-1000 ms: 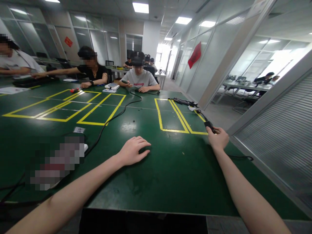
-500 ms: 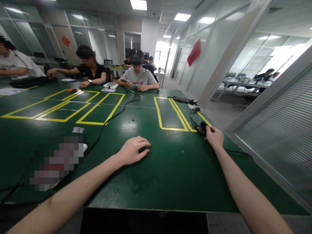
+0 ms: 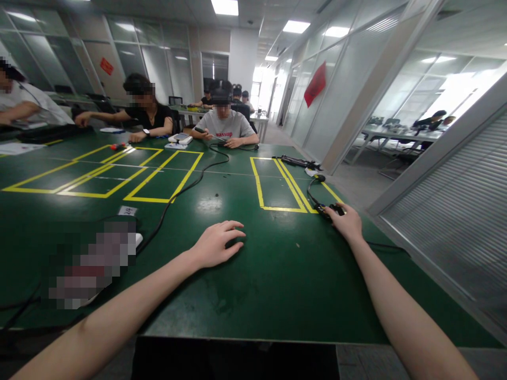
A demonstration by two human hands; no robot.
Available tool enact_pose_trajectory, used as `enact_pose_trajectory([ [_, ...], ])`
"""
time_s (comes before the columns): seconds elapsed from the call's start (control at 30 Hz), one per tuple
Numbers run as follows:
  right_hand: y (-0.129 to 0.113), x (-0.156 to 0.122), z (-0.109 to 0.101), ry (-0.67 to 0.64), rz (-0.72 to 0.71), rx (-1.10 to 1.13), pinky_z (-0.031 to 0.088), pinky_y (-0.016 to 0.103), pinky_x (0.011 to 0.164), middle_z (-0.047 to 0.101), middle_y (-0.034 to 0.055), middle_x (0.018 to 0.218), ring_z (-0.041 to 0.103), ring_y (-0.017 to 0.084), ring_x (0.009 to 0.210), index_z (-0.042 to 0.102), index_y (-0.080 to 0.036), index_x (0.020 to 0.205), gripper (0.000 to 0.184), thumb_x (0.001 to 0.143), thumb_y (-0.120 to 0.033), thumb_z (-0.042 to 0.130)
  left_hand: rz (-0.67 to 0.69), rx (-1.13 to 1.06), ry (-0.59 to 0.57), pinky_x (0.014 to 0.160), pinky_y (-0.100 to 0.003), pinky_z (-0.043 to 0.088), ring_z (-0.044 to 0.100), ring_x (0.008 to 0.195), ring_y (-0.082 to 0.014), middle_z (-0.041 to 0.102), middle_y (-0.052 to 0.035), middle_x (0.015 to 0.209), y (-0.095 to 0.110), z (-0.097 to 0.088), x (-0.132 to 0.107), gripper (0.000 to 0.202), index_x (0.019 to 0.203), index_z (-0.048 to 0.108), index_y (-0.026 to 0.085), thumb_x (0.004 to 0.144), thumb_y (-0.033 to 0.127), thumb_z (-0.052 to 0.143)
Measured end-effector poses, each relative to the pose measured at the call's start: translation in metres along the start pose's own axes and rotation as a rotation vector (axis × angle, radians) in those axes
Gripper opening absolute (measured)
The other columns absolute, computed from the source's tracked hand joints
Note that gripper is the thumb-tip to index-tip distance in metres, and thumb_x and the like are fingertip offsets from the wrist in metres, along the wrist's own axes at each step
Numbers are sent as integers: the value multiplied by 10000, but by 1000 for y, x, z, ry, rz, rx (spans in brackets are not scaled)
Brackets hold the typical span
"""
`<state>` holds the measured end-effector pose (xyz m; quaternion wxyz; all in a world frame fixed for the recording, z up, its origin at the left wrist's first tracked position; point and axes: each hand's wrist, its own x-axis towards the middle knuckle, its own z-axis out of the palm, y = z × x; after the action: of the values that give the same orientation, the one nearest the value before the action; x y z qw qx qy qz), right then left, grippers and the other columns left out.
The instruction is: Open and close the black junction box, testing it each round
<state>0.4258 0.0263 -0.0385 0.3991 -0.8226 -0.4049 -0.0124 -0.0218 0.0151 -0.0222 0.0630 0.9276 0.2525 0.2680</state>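
Note:
My left hand (image 3: 219, 244) rests palm down on the green table (image 3: 269, 285), holding nothing, its fingers apart. Farther out at the right, my right hand (image 3: 347, 220) has thumb and fingers around a small black corded device (image 3: 336, 211), whose exact kind I cannot make out. The device is low against the tabletop, by the end of the yellow tape lines (image 3: 295, 184). A black cable (image 3: 309, 195) curves from it up to a small dark rounded piece (image 3: 319, 179).
A black folded stand-like object (image 3: 295, 161) lies beyond my right hand. At the left are a blurred-out object (image 3: 93, 264), a paper label (image 3: 127, 210) and a long black cable (image 3: 190, 186). Several people sit around the table's far side. A glass partition (image 3: 455, 211) runs along the right.
The black device in my right hand has tipped from upright to lying flatter, and my right hand has lowered and turned slightly with it. My left hand stays in place.

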Motion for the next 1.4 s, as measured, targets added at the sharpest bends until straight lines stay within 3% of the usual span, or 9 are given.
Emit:
enact_pose_trajectory([
  [0.1,0,-1,1,21,-116,-99,544,419,845,734,180,1076,686,324,951,802,-140,1022,467,705,-481,765,3,-3,-3,922,-370,596,709,1061,-212,692,-73,1300,1,-1,0,176,1097,725,226,980,280,605],
  [0.27,-4,0,0,-23,-87,-129,531,394,750,755,141,931,687,314,862,815,-135,995,449,708,-475,761,4,-13,-4,921,-365,598,710,1066,-214,697,-73,1290,2,-2,0,173,1092,728,223,976,278,611],
  [0.4,-7,-2,-2,-23,-106,-172,524,379,718,771,140,924,695,319,862,825,-147,1002,456,738,-512,750,8,-23,-12,936,-369,595,707,1081,-213,699,-76,1283,1,-1,0,179,1090,732,225,980,280,603],
  [0.67,-19,-11,-4,-70,-168,-430,534,374,691,672,158,1236,712,282,883,845,-216,1051,393,866,-508,656,1,-41,-26,946,-374,590,703,1105,-217,701,-72,1276,1,-2,0,181,1092,732,230,983,279,597],
  [0.8,-23,-9,-8,-139,-188,-494,527,376,684,719,149,1143,711,322,947,838,-233,1063,374,887,-493,634,2,-45,-32,936,-364,586,702,1101,-218,718,-69,1244,2,-3,0,184,1088,735,229,987,286,592],
  [1.0,-27,-5,-11,-197,-109,-520,530,392,678,777,159,1008,722,353,919,828,-227,1048,390,848,-521,669,18,-70,-36,913,-350,582,707,1039,-208,760,-55,1129,3,-4,1,188,1063,744,222,991,283,581],
  [1.2,-33,-9,-13,-199,-88,-532,533,391,687,781,163,1020,728,346,919,812,-222,1021,360,842,-503,675,16,-73,-40,893,-339,578,706,1020,-206,769,-51,1090,2,-4,2,176,1060,743,212,985,269,595],
  [1.4,-20,-4,-12,-155,-134,-400,494,336,608,793,113,923,725,309,838,815,-232,892,335,762,-523,711,14,-81,-49,915,-342,570,700,1035,-205,761,-52,1122,2,-5,2,181,1060,739,211,993,276,585],
])
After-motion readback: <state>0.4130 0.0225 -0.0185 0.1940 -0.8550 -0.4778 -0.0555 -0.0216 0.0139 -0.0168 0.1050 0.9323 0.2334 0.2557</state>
